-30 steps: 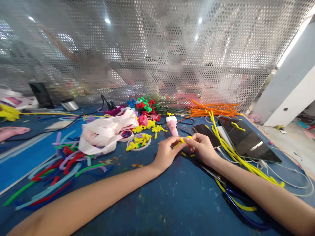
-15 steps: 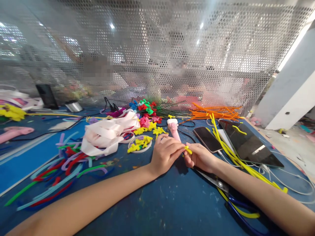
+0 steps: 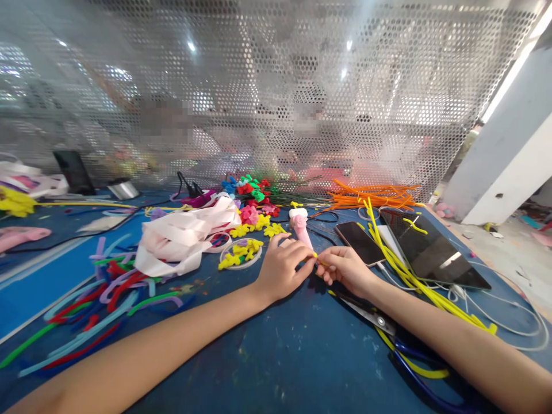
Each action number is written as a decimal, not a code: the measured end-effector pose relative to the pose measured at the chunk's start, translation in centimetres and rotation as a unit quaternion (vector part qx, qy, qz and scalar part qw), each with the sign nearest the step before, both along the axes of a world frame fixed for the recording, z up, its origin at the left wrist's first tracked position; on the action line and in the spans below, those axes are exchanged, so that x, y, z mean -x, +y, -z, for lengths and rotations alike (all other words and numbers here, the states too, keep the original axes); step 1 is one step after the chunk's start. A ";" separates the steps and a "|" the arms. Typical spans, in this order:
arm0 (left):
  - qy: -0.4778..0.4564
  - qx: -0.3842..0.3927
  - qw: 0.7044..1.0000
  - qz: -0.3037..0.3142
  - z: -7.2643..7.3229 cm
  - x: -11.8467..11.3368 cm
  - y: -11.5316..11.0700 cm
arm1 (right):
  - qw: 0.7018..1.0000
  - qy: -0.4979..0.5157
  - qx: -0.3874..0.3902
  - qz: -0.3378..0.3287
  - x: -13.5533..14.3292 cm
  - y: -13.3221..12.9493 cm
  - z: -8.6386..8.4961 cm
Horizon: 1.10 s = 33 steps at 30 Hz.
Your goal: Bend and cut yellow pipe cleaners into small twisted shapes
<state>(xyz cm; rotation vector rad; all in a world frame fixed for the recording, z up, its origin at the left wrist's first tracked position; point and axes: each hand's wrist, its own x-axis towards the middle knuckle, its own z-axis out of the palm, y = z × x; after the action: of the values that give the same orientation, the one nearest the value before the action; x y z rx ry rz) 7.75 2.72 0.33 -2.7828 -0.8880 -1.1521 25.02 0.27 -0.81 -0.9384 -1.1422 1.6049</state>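
My left hand (image 3: pixel 285 265) and my right hand (image 3: pixel 347 269) meet at the middle of the blue table, fingertips pinched together. Between them shows a small bit of yellow pipe cleaner (image 3: pixel 315 255), mostly hidden by the fingers. Both hands are closed on it. Left of my left hand, a round dish (image 3: pixel 246 265) holds several small yellow pipe-cleaner flowers (image 3: pixel 240 253). Under my right wrist lie scissors (image 3: pixel 379 322) with blue handles. Long yellow pipe cleaners (image 3: pixel 399 267) stretch beside my right forearm. Just beyond the hands stands a pink and white handheld tool (image 3: pixel 301 225).
Loose coloured pipe cleaners (image 3: pixel 103 307) and a heap of pale ribbon (image 3: pixel 172 238) lie left. A phone (image 3: pixel 359 241), a tablet (image 3: pixel 444 253) and white cables lie right. Orange pipe cleaners (image 3: pixel 375 196) sit at the back, before a perforated metal screen (image 3: pixel 276 115).
My fingers have shifted their grip, and less of the yellow pipe cleaner shows between them. My left thumb and index finger now form a rounder pinch. The whole view has moved slightly.
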 end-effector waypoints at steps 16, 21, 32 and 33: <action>-0.032 0.832 0.548 0.085 -2.5 0.5 -0.7 | 0.382 -0.496 -0.780 0.011 0.0 -3.5 -2.4; -0.068 0.868 0.478 0.115 -1.6 0.5 -0.7 | 0.431 -0.492 -0.756 0.022 0.1 -3.6 -2.1; -0.320 0.661 0.654 0.183 -0.1 -1.3 -0.8 | 0.978 -0.022 -0.178 0.108 -0.1 0.0 -0.2; -0.314 0.648 0.670 0.182 0.1 -1.2 -0.7 | 0.980 -0.007 -0.169 0.101 -0.1 0.0 -0.2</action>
<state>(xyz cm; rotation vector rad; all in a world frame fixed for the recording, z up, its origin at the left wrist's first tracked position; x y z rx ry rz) 8.91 1.97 0.27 -3.7022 -1.8555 -2.3772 25.16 0.31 -0.59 -0.8114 -1.2400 1.1972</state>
